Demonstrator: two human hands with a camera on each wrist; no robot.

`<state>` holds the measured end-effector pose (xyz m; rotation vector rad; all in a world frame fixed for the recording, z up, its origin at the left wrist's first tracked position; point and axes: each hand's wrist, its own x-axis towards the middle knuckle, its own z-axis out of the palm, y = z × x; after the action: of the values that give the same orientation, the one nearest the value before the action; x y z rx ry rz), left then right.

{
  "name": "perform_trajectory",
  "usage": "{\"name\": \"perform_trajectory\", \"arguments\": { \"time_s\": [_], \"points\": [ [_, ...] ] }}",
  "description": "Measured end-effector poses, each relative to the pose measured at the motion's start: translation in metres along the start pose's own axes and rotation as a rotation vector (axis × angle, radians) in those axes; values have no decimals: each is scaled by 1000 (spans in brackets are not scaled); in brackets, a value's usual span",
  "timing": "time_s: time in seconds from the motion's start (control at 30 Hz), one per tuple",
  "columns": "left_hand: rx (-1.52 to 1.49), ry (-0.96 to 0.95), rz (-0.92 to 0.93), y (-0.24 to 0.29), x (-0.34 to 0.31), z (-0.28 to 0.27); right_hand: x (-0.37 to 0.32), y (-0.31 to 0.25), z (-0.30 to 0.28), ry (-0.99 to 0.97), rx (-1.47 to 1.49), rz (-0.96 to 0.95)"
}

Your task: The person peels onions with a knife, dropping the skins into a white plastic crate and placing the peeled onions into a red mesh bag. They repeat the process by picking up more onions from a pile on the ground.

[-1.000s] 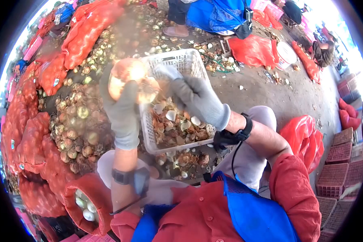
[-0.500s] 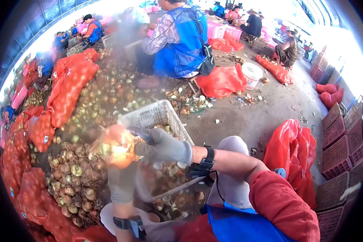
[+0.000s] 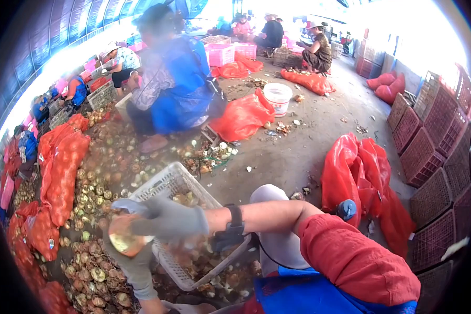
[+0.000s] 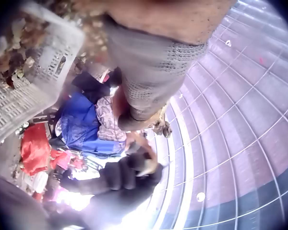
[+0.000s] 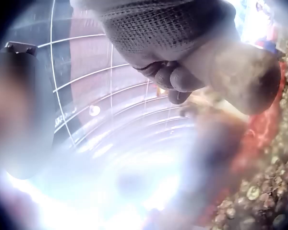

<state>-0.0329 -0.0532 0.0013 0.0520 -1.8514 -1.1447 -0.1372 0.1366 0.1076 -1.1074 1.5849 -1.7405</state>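
Onion (image 3: 121, 239) in left grip (image 3: 133, 269), near crate (image 3: 161, 183)

Head view. Gloves both matt knit cloth: right glove (image 3: 175, 217) and left glove (image 3: 128, 264), between 7 and 8 o'clock. Onion (image 3: 124, 236) at 8: smooth, slight shine. Crate (image 3: 165, 184) at 7: lattice plastic. Bucket (image 3: 278, 94) at 1: smooth plastic. Bags (image 3: 374, 167) at 3: thin, crinkled, glossy plastic. Sleeve (image 3: 356, 256) at 4: matt cloth. Floor (image 3: 303, 125) at 2: matt, gritty. Left wrist view, 3 o'clock: roof (image 4: 240, 120), sheeny sheeting.

Left hand (image 3: 131, 270) half-hidden behind onion (image 3: 124, 239)
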Motion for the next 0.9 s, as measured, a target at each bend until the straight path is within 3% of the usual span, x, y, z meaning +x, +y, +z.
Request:
{"name": "perform_trajectory", "arguments": {
  "time_s": [0.03,0.07,0.1,0.17,0.23,0.3,0.37,0.43,0.47,0.5,0.53,0.57,0.63,0.67,0.7,0.77,0.83,0.87,0.9],
  "points": [
    [63,-72,79,6,-4,4,5,-15,5,8,2,4],
    [92,-148,-126,-11,-22,4,12,-32,10,-79,-9,-24],
    [91,-150,-130,-6,-25,9,21,-43,10,-168,-19,-55],
    [-394,-179,-356,7,-29,18,42,-53,8,-154,61,-2],
    [-402,-234,-372,21,-28,19,53,-59,1,-77,131,69],
    [-955,-186,-738,61,-27,23,72,-37,-22,-78,179,201],
    [-993,-207,-700,30,-29,21,72,2,-52,-67,-542,-265],
    [29,-382,-259,19,-29,9,41,27,-64,76,-137,32],
    [-658,-203,-507,24,-26,10,25,61,-71,31,-391,16],
    [-824,-171,-624,39,-18,8,11,104,-74,-42,-623,-6],
    [-924,-223,-601,33,-9,3,1,141,-74,-428,-703,43],
    [-1116,-103,-550,41,-20,-3,-19,180,-70,-613,-998,30],
    [-1403,-202,-529,43,-23,-15,-58,200,-54,-443,-732,-305],
    [-1176,-109,-613,41,-25,-13,-51,188,-45,-389,-584,45],
    [-1181,-136,-618,34,-26,-14,-39,155,-38,-318,-446,400],
    [-1119,-113,-572,54,-16,-7,-19,68,-25,81,70,520],
    [-1080,-145,-610,54,-16,-8,-10,46,-31,65,-319,176],
    [-1047,-181,-645,54,-17,-7,-9,33,-30,63,-316,184],
    [-1049,-179,-656,56,-17,-5,-10,18,-28,29,-656,-102]
  ]
}}
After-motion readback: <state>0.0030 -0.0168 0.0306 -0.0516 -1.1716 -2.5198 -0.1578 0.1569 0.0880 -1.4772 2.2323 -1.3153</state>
